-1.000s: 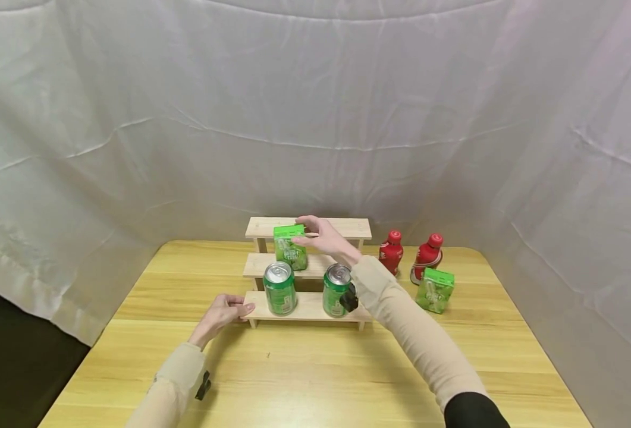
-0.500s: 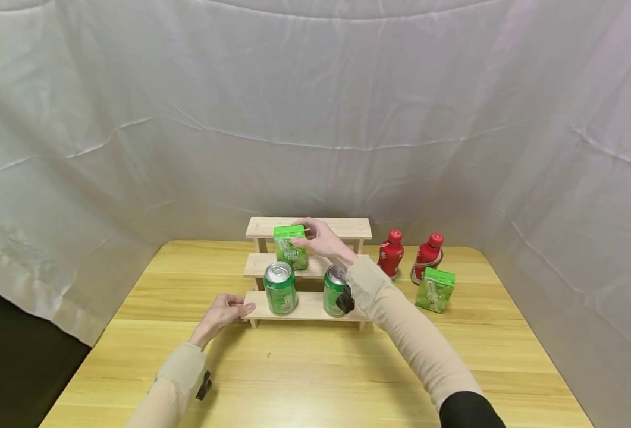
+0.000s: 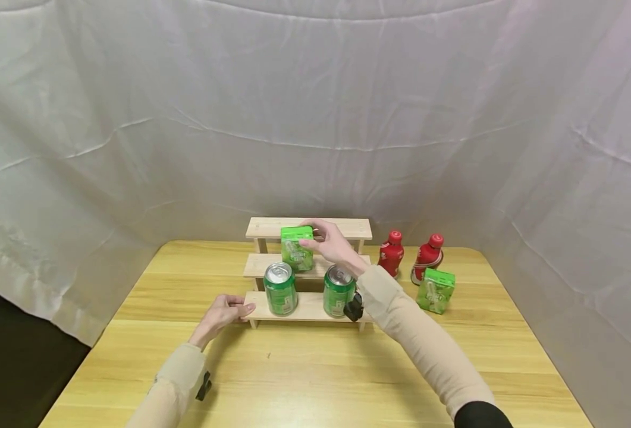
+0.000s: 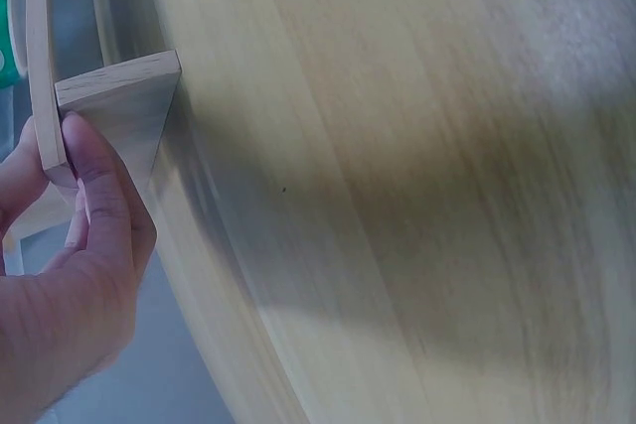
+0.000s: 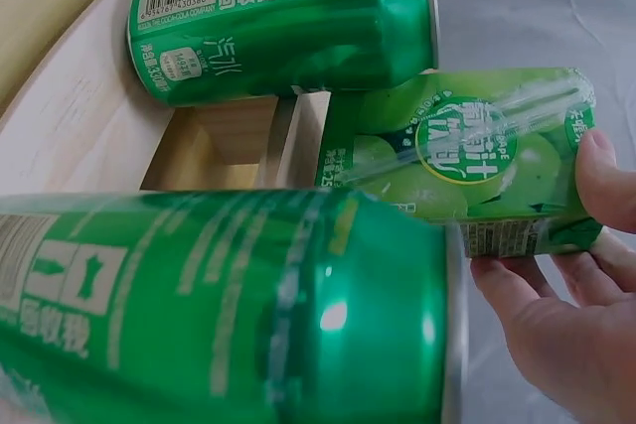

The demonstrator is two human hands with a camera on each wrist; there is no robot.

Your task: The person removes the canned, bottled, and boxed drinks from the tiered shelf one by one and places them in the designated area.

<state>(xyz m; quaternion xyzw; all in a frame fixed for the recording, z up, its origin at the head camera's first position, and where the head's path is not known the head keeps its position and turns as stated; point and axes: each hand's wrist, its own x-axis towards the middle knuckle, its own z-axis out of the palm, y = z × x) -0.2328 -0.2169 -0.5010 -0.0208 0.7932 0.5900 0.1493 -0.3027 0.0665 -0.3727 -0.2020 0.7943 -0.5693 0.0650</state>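
Note:
A three-step wooden shelf [image 3: 304, 305] stands on the table. My left hand [image 4: 84, 235] pinches the left end of its lowest step between thumb and fingers. My right hand [image 3: 332, 241] holds a green juice box [image 3: 296, 249] by its upper right part, at the middle step. In the right wrist view, a straw in clear wrap lies along the front of the juice box [image 5: 447, 151]. Two green soda cans stand on the lowest step, a left can [image 3: 280, 289] and a right can [image 3: 338, 291] close to my right wrist.
Right of the shelf, two red bottles [image 3: 391, 255] [image 3: 427, 260] stand on the wooden table [image 3: 304, 380]. A second green juice box [image 3: 435, 290] is in front of them. Grey cloth [image 3: 315, 119] hangs behind and at the sides.
My right hand has shifted the juice box slightly to the right along the middle step during the last half second. The left hand stays on the lowest step.

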